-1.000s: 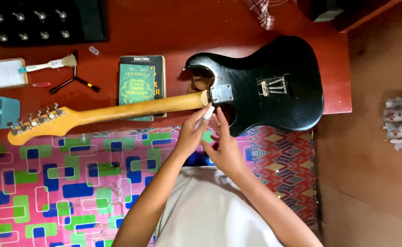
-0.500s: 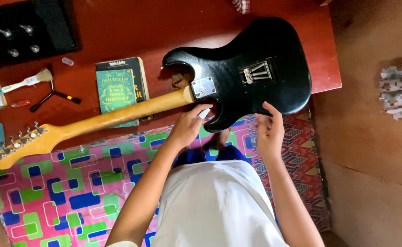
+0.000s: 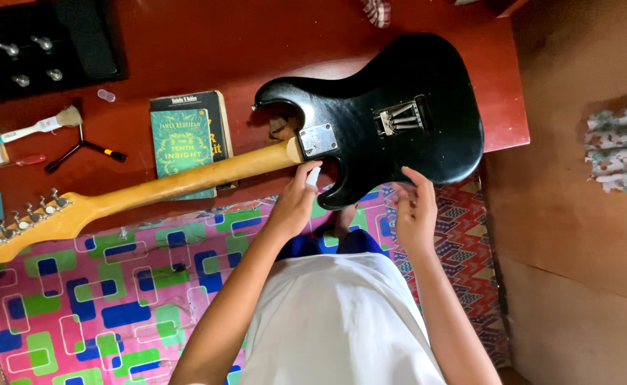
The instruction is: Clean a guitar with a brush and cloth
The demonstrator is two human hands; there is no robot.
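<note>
A black electric guitar body (image 3: 392, 117) lies face down on a red-brown table (image 3: 206, 50), its pale wooden neck (image 3: 185, 182) running left to the headstock (image 3: 28, 217). My left hand (image 3: 295, 203) is at the neck joint and pinches a small white object (image 3: 313, 176) against the guitar. My right hand (image 3: 414, 210) touches the lower edge of the body with its fingers spread and holds nothing.
Two books (image 3: 185, 139) lie under the neck. A small brush (image 3: 39, 127), a black three-armed tool (image 3: 81, 147) and a black tray with metal pegs (image 3: 35, 46) sit at the left. A colourful patterned mat (image 3: 114, 285) covers the floor below the table.
My right hand left my left hand at the neck joint and moved right to the body's lower edge. My left hand stayed at the joint.
</note>
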